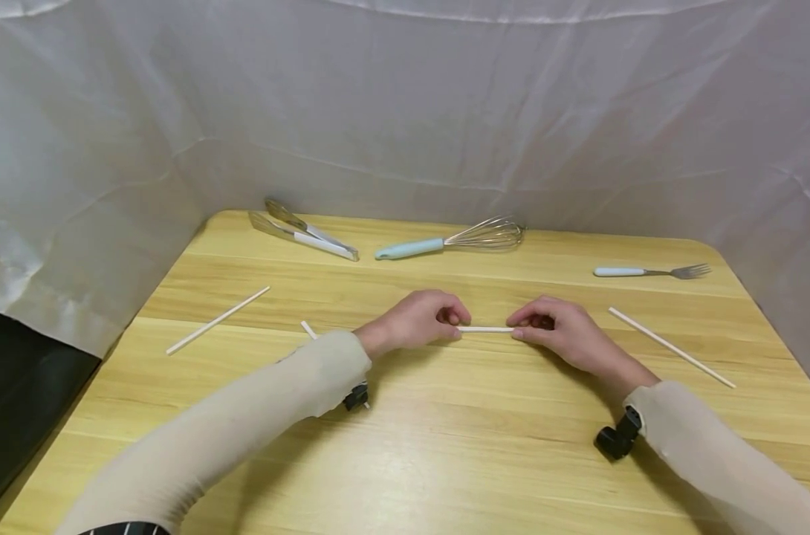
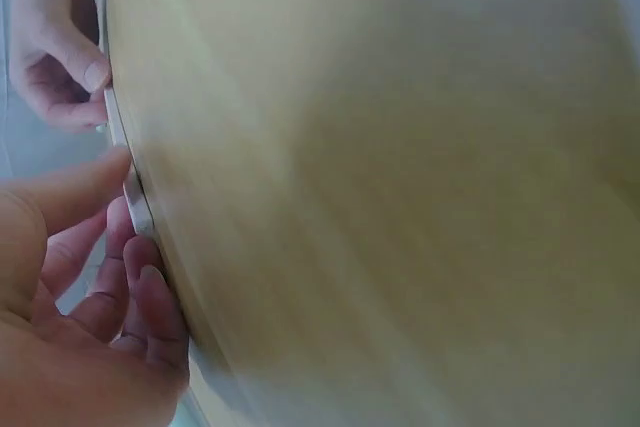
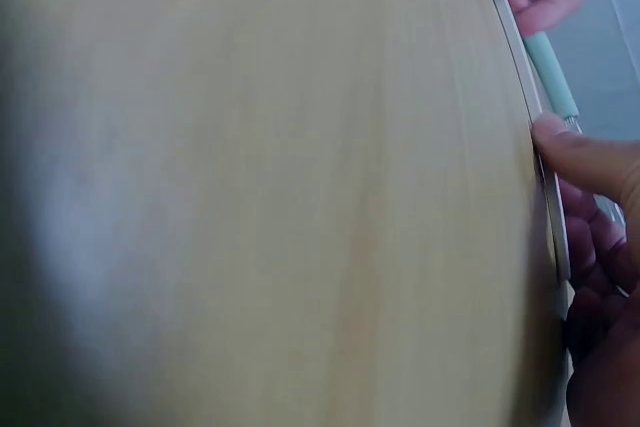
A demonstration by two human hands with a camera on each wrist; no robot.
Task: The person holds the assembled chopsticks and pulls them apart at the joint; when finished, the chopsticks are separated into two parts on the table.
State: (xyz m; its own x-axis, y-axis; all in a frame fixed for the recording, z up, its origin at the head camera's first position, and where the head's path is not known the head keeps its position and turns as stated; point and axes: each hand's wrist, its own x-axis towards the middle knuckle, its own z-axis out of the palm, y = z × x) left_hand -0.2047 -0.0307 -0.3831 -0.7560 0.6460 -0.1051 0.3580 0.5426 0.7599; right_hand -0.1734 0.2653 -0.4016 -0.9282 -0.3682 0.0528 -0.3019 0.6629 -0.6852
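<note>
A thin white stick (image 1: 487, 329) lies crosswise at the middle of the wooden table, low against its surface. My left hand (image 1: 421, 319) pinches its left end between thumb and fingers. At the opposite end, my right hand (image 1: 565, 331) pinches it the same way, with a short length of stick showing between the hands. In the left wrist view, the stick (image 2: 121, 132) runs between thumb and fingertips along the wood. The right wrist view has the stick (image 3: 520, 67) passing under the right thumb, its near end reaching past the fingers.
White sticks lie at left (image 1: 218, 321) and right (image 1: 672, 348); another white stick (image 1: 308, 330) is partly hidden beneath the left forearm. Along the table's back are tongs (image 1: 325, 244), a whisk (image 1: 412, 249) and a fork (image 1: 620, 272). A pale curtain (image 1: 405, 111) hangs behind.
</note>
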